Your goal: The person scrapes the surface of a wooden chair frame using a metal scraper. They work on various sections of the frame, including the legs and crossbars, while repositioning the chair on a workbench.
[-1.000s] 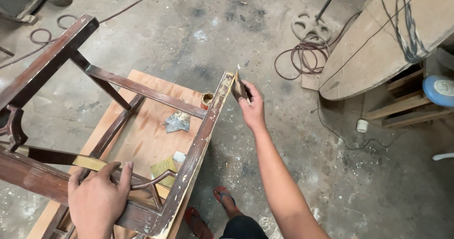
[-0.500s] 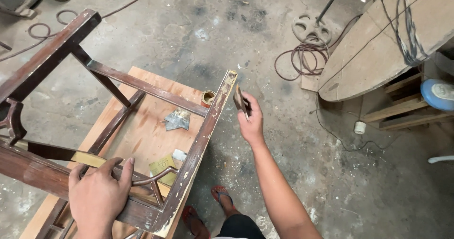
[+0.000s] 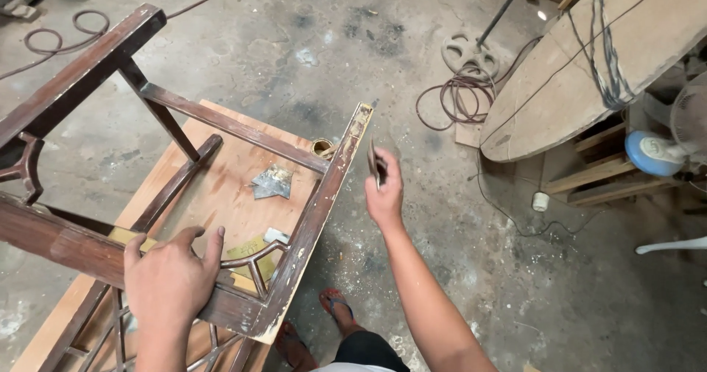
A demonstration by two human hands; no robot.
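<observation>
Head view: scraping old finish off a dark wooden chair frame.
Left hand presses flat, fingers spread, on the frame's near rail; right hand, just right of the frame's leg, pinches a thin flat scraper blade upright. Judged next: bring the blade's edge back against the leg, wrist angled, and steady the frame.

The chair frame lies on a plywood board on the floor. A coiled cable lies to its right, before a wooden plank.
</observation>
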